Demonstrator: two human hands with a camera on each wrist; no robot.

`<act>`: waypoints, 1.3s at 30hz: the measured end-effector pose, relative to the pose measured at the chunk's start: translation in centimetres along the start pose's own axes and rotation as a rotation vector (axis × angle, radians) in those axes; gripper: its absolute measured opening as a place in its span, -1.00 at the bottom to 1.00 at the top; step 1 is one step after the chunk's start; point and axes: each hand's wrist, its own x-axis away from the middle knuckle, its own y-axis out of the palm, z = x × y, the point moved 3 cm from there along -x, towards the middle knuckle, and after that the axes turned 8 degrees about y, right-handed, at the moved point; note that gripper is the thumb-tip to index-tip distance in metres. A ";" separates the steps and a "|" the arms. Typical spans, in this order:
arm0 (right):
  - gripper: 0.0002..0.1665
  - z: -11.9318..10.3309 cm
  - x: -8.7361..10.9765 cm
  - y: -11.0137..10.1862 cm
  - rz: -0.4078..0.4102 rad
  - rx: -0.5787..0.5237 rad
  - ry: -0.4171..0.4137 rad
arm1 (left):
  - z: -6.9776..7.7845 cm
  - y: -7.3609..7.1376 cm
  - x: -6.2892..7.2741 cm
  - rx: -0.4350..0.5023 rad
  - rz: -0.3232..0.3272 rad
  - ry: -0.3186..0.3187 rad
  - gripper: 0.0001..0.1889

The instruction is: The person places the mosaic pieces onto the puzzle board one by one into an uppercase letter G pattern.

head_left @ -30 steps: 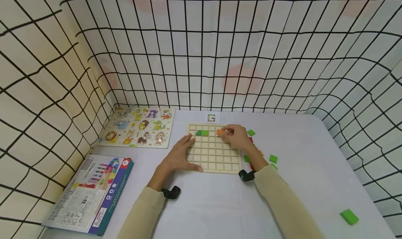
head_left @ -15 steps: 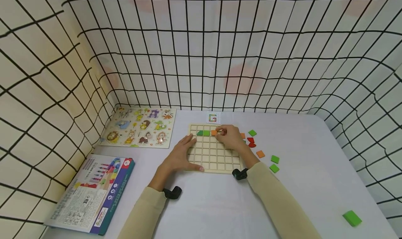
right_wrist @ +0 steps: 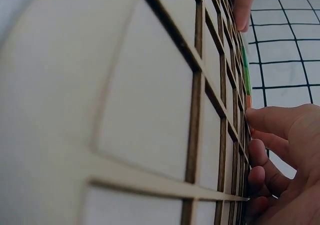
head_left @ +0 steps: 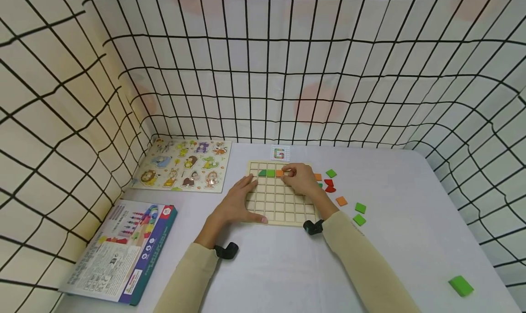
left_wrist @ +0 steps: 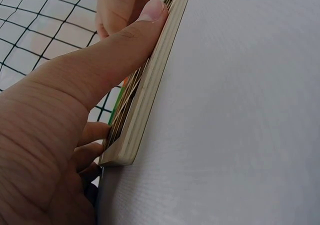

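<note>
So the person had both hands on the wooden grid board [head_left: 283,208], which lay on the white surface [head_left: 267,276] right in front of them. The left hand [head_left: 236,205] was spread pretty wide: thumb down on the near edge, fingers well apart from it along the left edge, not curled round any piece, just resting on the board.

The right hand [head_left: 301,178] was the busy one. Its thumb and forefinger were together in a pinch at the right end of an orange tile [head_left: 280,173], with the other fingers tucked in toward the palm. That tile was in the second row from the top, just beside a bright green tile [head_left: 270,173], which had a darker green piece [head_left: 262,173] on its left. From the head view you couldn't tell if the orange one sat fully flat in its cell.

Just past the far edge was a little card [head_left: 281,153] with a colored G on it. Off to the right, near the right forearm, were loose orange tiles [head_left: 341,201], loose green tiles [head_left: 360,208] and a couple of red pieces [head_left: 329,183]. Well apart from those, a green block [head_left: 461,286] lay near the right-hand corner, and an animal puzzle [head_left: 185,167] and a printed box [head_left: 119,253] were over on the left.
</note>
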 end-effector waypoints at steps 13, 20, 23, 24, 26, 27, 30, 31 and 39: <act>-0.58 0.8 0.4 -1.0 0.035 -0.070 -0.016 | 0.2 0.0 0.0 0.012 -0.005 -0.004 0.36; -0.58 1.7 1.2 -3.1 0.062 -0.054 -0.036 | 0.2 0.0 0.0 0.012 0.007 -0.006 0.36; -0.58 2.3 1.5 -4.1 0.081 -0.039 -0.025 | 0.2 0.0 0.0 0.017 0.011 -0.006 0.36; -0.58 2.5 1.6 -4.4 0.088 -0.034 -0.020 | 0.2 0.0 0.0 0.020 0.012 -0.004 0.36; -0.58 3.0 1.8 -5.1 0.094 -0.022 -0.010 | 0.2 0.0 0.0 0.025 0.012 -0.002 0.36; -0.57 3.3 1.9 -5.3 0.096 -0.016 -0.005 | 0.2 0.0 0.0 0.028 0.013 -0.002 0.35; -0.56 4.2 2.3 -6.1 0.098 -0.006 0.018 | 0.2 0.0 0.0 0.023 0.006 -0.003 0.35; -0.57 4.5 2.4 -6.3 0.098 0.000 0.022 | 0.2 0.0 0.0 0.022 0.004 -0.004 0.36; -0.66 5.9 3.6 -7.2 0.108 0.066 0.049 | 0.1 0.0 0.0 0.010 -0.002 -0.012 0.36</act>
